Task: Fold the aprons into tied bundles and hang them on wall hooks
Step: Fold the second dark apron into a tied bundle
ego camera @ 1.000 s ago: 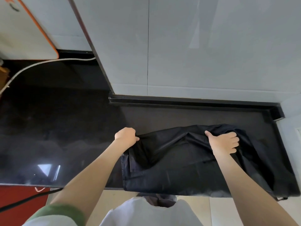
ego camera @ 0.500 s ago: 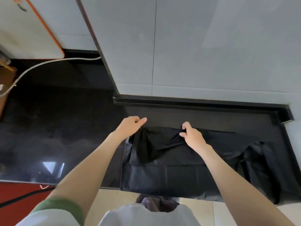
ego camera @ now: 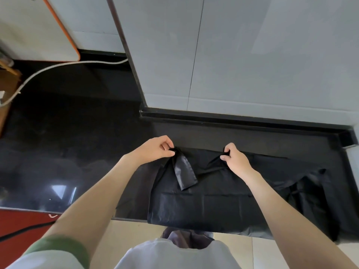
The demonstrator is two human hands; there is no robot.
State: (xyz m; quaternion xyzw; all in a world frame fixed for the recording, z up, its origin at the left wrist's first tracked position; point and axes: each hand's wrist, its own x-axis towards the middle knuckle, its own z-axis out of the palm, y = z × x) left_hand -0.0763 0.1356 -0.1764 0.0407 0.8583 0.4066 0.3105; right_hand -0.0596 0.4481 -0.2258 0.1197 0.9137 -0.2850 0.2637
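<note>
Black apron [ego camera: 213, 202] spread on the dark countertop [ego camera: 68, 152], near edge overhanging.
Left hand [ego camera: 153, 150] pinches its far-left corner, a strap [ego camera: 183, 171] dangling below; right hand [ego camera: 236, 162] pinches the far edge further right. White cable [ego camera: 58, 66] lies far left.

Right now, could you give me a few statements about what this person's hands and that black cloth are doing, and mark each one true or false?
1. The left hand and the right hand both pinch the black fabric apron near its far edge. True.
2. The apron hangs from a wall hook. False: it lies spread on the glossy black countertop.
3. A white cable curves across the counter's far left. True.
4. The left hand lies flat and empty. False: its fingers pinch the top of a narrow black strip of the apron, which drapes back toward the person.
</note>
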